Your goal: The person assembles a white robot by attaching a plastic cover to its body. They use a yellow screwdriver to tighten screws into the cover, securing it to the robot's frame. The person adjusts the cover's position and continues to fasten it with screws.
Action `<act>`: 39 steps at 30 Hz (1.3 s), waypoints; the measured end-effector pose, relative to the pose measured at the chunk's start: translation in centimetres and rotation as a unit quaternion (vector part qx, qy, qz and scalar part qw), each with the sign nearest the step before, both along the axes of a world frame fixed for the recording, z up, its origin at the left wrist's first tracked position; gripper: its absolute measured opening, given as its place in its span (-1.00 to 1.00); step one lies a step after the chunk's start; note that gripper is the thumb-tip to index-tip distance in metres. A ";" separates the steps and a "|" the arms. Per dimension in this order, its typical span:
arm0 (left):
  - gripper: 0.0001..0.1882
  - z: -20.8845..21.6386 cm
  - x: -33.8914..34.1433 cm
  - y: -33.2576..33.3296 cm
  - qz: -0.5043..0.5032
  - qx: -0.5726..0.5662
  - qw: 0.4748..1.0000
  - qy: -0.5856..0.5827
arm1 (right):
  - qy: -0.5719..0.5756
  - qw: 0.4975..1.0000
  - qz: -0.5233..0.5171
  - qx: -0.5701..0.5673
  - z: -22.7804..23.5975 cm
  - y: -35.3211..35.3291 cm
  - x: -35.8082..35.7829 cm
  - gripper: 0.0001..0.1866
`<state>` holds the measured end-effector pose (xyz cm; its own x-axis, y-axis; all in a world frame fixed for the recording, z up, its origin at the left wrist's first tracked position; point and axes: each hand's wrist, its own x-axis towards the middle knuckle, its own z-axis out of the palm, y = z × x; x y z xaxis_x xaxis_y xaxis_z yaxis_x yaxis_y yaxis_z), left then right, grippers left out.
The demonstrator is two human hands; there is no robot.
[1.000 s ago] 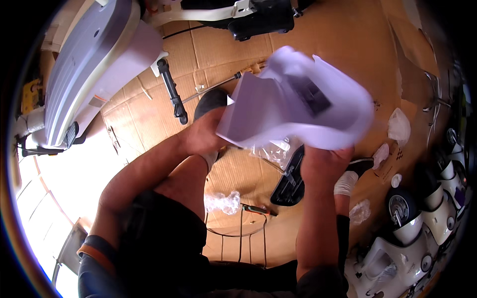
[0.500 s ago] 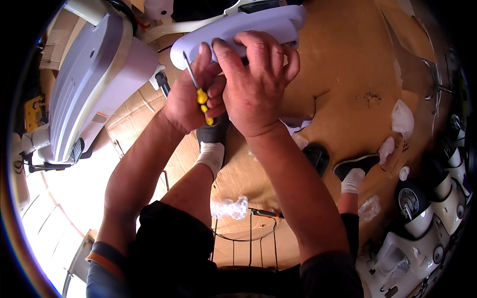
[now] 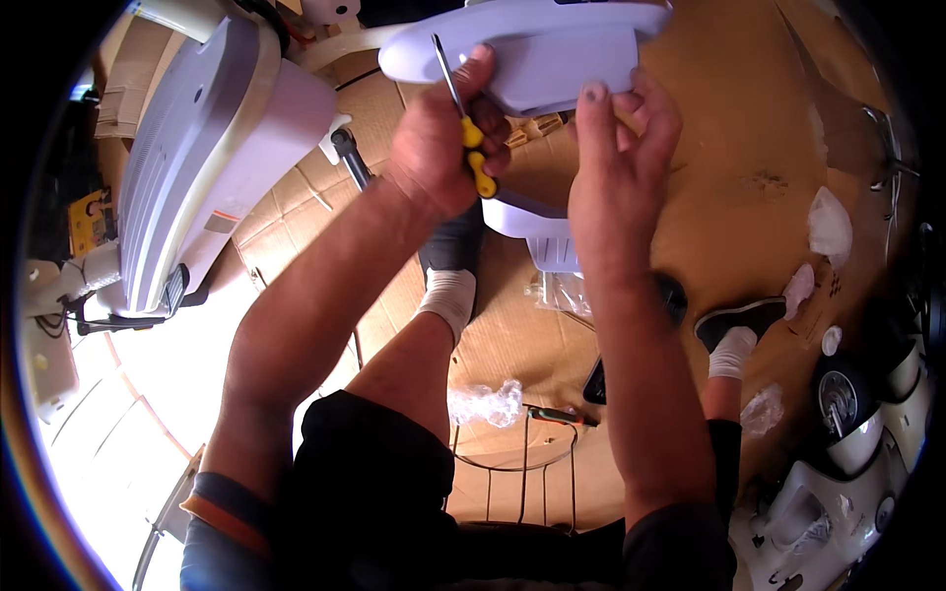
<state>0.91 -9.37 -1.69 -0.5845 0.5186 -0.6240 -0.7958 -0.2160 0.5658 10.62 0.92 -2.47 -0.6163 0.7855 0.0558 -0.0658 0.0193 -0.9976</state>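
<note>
A pale lilac plastic casing [image 3: 434, 61], long and rounded at its left end, is at the top of the view. A squarish raised panel [image 3: 567, 69] bulges from its near side. My left hand [image 3: 434, 148] is closed round a screwdriver [image 3: 477, 158] with a yellow and black handle, its shaft pointing up past the casing. The left thumb lies along the casing's lower edge. At the panel's lower right corner, my right hand [image 3: 623, 167] is closed, thumb on the near face and fingers bent behind the edge; their exact contact is partly hidden.
A large lilac and grey machine housing [image 3: 187, 167] stands at left. Below my hands lie another lilac plastic part [image 3: 522, 222] and a clear bag [image 3: 562, 293] on cardboard [image 3: 729, 227]. Bubble wrap [image 3: 488, 404] and a green-handled tool [image 3: 557, 416] are near a wire-framed stool. White wheeled parts [image 3: 818, 512] crowd the lower right.
My right hand has moved from the casing's face down to its lower right edge, uncovering the panel. In view, the casing and my left hand with the screwdriver have shifted up and right.
</note>
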 end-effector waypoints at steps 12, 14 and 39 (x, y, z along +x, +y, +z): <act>-0.56 -1.1 4.6 -5.3 -0.243 -0.048 0.965 0.082 | -0.074 0.947 0.120 -0.287 -1.2 4.2 5.1 -0.58; -0.66 -2.6 5.3 -5.5 -0.324 -0.114 0.924 0.171 | -0.041 0.956 0.015 -0.290 -2.5 5.6 8.2 -0.59; -0.69 -6.7 5.1 -6.5 -0.332 -0.118 0.936 0.008 | 0.028 0.917 0.125 -0.377 -3.7 1.4 16.7 -0.37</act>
<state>6.03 -15.85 -8.43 -0.1923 0.6205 -0.7603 -0.7005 0.4558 0.5491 27.30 2.28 -6.14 -0.7950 0.4482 -0.4087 -0.0256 -0.6980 -0.7157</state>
